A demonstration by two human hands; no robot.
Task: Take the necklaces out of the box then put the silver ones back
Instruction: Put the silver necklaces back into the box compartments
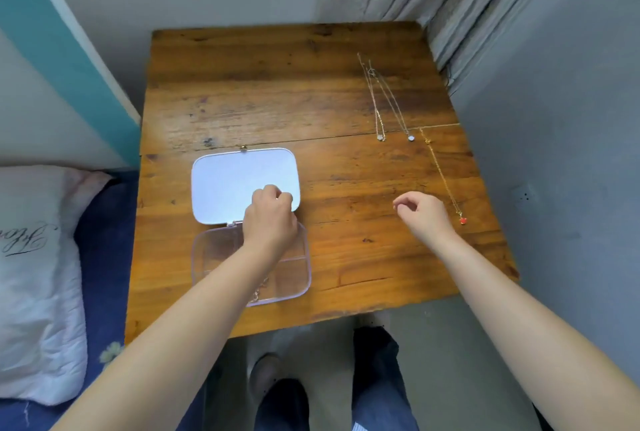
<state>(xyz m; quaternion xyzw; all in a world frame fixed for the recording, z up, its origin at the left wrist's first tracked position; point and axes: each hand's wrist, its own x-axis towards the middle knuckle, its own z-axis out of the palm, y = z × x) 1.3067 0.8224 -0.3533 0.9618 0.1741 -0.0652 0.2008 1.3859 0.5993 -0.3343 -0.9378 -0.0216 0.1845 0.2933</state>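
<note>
Head view. The left hand hovered over the far edge of the clear plastic box, at the hinge where the open lid lay flat on the tabletop. The left grip was closed, fingers curled and fingertips pinched together; whether a thin chain was caught in the pinch could not be told from this view. Below that grip, in the near compartment of the box and partly hidden by the forearm, a gold-toned chain was visible. The box's other compartments looked bare through the clear walls.

The right hand was held above the bare wood to the right of the box, well apart from it. Its grip was loosely open, thumb and forefinger close together but holding nothing.

Just right of the right grip lay a gold necklace with a red pendant, its chain running away toward the far side of the tabletop. Beyond the right grip, farther back, two necklaces with pale pendants lay side by side: one gold-toned and, just right of it, one silver-toned. Their chains crossed near the far ends.

A white pillow lay on a blue bed left of the tabletop.
</note>
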